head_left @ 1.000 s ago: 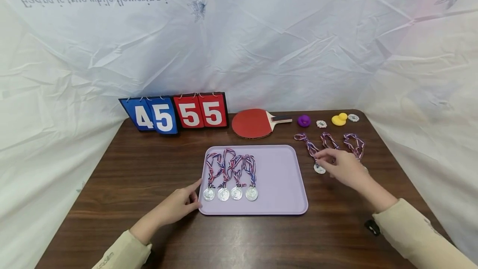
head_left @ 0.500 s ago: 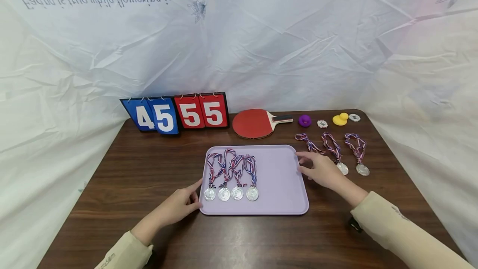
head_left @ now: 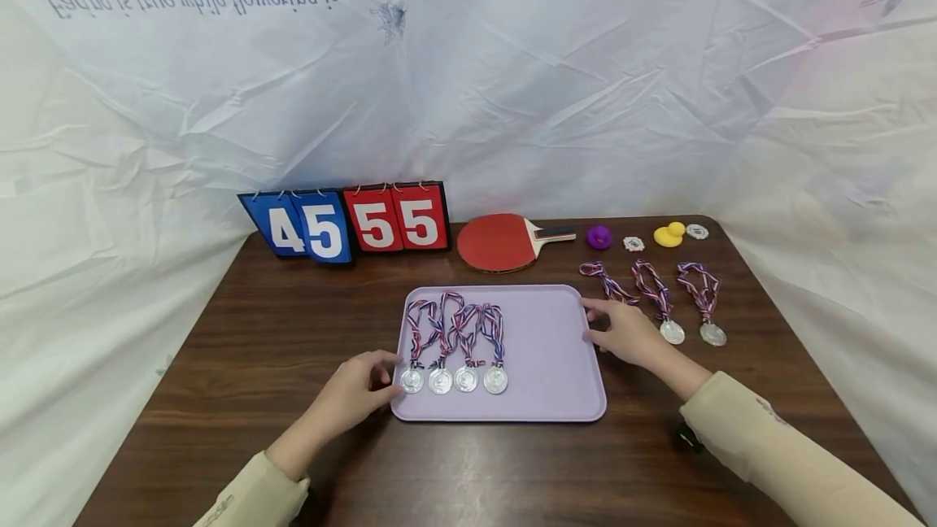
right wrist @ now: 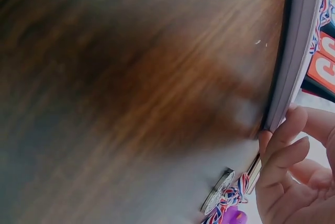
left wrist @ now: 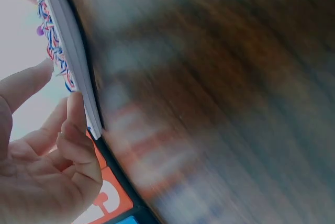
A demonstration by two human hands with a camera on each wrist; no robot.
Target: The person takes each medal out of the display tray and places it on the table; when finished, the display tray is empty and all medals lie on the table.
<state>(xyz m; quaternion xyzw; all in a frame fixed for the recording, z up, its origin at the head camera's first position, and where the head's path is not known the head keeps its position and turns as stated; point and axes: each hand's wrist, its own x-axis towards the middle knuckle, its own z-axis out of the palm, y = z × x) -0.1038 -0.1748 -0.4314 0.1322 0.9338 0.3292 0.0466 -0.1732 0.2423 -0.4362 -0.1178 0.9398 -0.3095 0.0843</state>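
Observation:
A lilac tray (head_left: 552, 364) lies at the middle of the table, with several silver medals (head_left: 495, 381) in a row on its left half, striped ribbons stretched away behind them. My left hand (head_left: 347, 397) reaches over the tray's left rim, thumb and index finger apart beside the leftmost medal (head_left: 412, 381). In the left wrist view a gap shows between its thumb and fingers (left wrist: 76, 109). On the opposite side, my right hand (head_left: 629, 337) touches the right rim with fingertips and thumb spread along it. The right wrist view shows its fingers (right wrist: 280, 140) against the tray wall (right wrist: 296, 51).
Three more ribboned medals lie right of the tray, one disc (head_left: 672, 333) near my right hand and another hidden behind it. Along the back stand a scoreboard (head_left: 351, 222), a red table tennis bat (head_left: 498, 242), a purple duck (head_left: 599, 237), a yellow duck (head_left: 668, 235) and two chips (head_left: 633, 244).
My right hand has moved left from the loose medals to the tray's right rim. My left hand has shifted slightly right, over the left rim. Tray and medals stay put.

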